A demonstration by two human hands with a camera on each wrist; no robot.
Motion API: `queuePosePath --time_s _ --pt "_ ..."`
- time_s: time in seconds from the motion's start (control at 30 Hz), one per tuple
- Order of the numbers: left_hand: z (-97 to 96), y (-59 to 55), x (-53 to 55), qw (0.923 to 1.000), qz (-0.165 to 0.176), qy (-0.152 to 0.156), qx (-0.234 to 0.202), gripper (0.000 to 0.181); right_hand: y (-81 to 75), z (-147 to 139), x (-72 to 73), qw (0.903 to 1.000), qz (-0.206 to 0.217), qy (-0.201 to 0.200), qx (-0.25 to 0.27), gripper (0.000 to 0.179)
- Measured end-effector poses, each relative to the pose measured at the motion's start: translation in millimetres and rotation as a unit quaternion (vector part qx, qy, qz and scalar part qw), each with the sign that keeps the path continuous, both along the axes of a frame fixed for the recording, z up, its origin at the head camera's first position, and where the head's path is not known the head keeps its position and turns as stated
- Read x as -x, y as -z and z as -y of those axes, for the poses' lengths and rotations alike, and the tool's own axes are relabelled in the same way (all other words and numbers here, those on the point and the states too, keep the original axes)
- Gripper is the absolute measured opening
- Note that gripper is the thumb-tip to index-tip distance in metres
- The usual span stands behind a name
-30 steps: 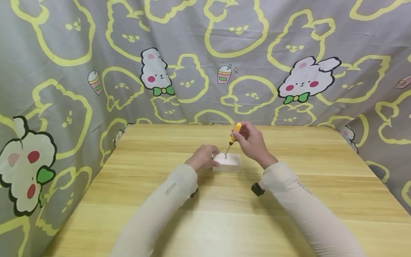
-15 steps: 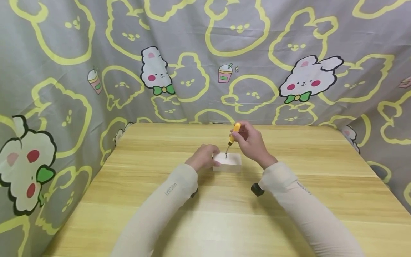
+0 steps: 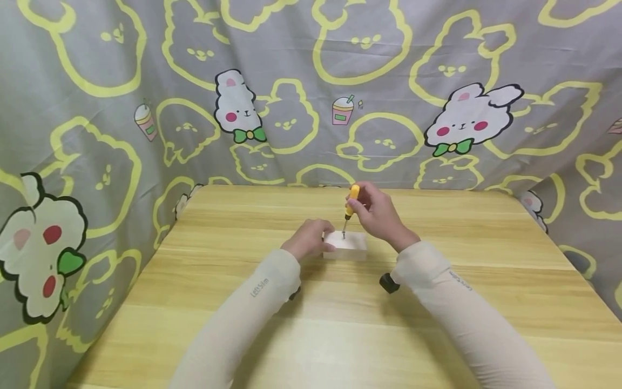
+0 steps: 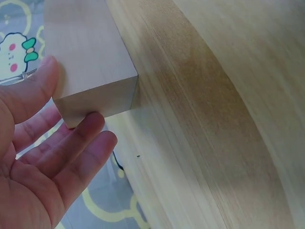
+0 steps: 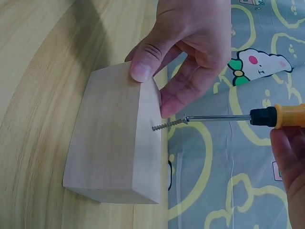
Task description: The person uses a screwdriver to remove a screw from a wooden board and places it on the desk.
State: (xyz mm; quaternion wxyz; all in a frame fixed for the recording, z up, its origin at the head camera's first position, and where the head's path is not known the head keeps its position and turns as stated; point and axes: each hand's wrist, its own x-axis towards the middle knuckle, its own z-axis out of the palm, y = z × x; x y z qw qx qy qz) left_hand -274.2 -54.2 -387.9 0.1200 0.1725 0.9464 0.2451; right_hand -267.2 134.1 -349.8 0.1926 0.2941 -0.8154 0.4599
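A pale wooden block (image 3: 351,252) rests on the table, its left end held by my left hand (image 3: 307,238). In the left wrist view the thumb lies along the block's (image 4: 90,47) side while fingertips touch its end. A threaded screw (image 5: 169,125) stands partly sunk in the block's top face, leaning slightly. My right hand (image 3: 381,212) grips a screwdriver (image 3: 353,201) by its yellow handle, with a black collar below. The right wrist view shows the screwdriver's metal shaft (image 5: 219,118) meeting the screw's head. Most of the right hand is out of that view.
The wood-grain table (image 3: 311,335) spreads around the block. A grey curtain (image 3: 291,54) with yellow outlines and white cartoon animals hangs behind the table and along its sides. Black wrist devices (image 3: 389,284) sit under the sleeves.
The screwdriver has tipped a little more upright, and the right hand has shifted very slightly. My left hand keeps its hold on the block. The whole head view drifts slightly.
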Motion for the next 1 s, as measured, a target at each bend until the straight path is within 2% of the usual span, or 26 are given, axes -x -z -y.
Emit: queuePosePath --time_s 0.23,1.0 --pt "0.5 0.5 1.2 1.0 0.003 0.001 -0.008 0.05 0.5 0.8 0.2 0.9999 -0.008 0.004 -0.005 0.019" --pt "-0.1 0.1 -0.4 1.0 0.0 -0.002 0.007 0.051 3.3 2.3 2.1 0.9997 -0.024 0.001 -0.003 0.022"
